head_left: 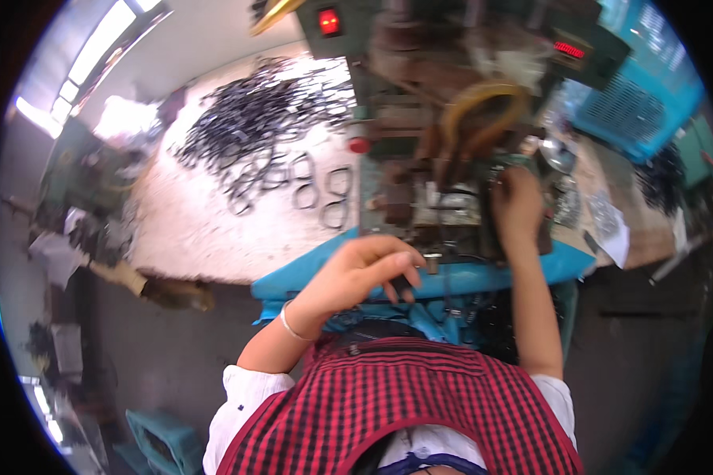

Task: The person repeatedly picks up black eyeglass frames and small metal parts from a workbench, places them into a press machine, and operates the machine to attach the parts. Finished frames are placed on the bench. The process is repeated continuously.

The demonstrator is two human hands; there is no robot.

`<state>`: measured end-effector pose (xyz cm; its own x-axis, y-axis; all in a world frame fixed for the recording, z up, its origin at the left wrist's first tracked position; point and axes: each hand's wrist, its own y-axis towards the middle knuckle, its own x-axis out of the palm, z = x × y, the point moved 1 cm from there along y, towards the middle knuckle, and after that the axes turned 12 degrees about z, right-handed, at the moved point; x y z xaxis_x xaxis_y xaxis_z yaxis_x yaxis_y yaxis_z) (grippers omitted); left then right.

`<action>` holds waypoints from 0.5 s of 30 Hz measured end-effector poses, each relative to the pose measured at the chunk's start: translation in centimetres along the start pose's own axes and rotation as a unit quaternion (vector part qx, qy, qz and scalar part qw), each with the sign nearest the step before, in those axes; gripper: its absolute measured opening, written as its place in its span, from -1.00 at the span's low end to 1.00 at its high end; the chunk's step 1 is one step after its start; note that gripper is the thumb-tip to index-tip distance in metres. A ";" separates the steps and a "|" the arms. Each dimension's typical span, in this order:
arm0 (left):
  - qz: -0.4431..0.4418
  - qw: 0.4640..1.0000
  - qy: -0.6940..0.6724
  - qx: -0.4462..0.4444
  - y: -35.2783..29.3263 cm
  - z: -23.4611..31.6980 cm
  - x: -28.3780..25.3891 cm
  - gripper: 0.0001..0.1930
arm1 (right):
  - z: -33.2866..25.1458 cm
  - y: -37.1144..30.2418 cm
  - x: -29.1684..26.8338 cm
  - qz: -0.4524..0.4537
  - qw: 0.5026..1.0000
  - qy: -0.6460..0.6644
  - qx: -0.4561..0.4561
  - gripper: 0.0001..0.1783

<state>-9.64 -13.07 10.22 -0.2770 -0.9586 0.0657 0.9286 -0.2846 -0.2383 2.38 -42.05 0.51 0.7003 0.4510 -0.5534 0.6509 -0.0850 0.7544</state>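
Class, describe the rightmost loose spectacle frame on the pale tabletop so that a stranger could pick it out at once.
Start at the large dark machine, then look left onto the pale tabletop. Lower in the picture than the heap of dark frames, a few lie loose. The rightmost spectacle frame is yours, set apart from the others by a bare gap on its left.

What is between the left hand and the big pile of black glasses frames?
In the head view, a strip of blue edging, some white table and a few loose frames lie between the left hand and the pile.
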 end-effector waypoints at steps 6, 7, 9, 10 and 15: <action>0.489 0.832 0.163 0.203 -1.9 -1.2 -15.7 -0.84 | 0.0 -0.3 -3.4 0.013 0.980 0.106 0.171 -0.80; 0.518 0.792 0.241 0.217 -1.3 -1.1 -17.3 -0.85 | -0.8 0.0 -3.2 0.018 0.981 0.110 0.159 -0.79; 0.469 0.755 0.357 0.287 1.6 -2.1 -19.5 -0.85 | -1.8 0.8 -2.8 0.025 0.984 0.127 0.125 -0.81; 0.451 0.756 0.386 0.276 3.1 -2.2 -18.8 -0.84 | -1.9 1.0 -2.6 0.027 0.985 0.139 0.103 -0.82; 0.464 0.688 0.548 0.103 12.3 -10.5 -19.8 -0.65 | -1.0 0.3 -1.8 0.003 0.986 0.113 0.126 -0.88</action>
<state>4.70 2.45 -4.19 0.5442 -0.1801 -0.8194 0.8151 0.3448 0.4656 1.02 -42.05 2.12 0.6401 0.6339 -0.4341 0.7185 -0.2939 0.6304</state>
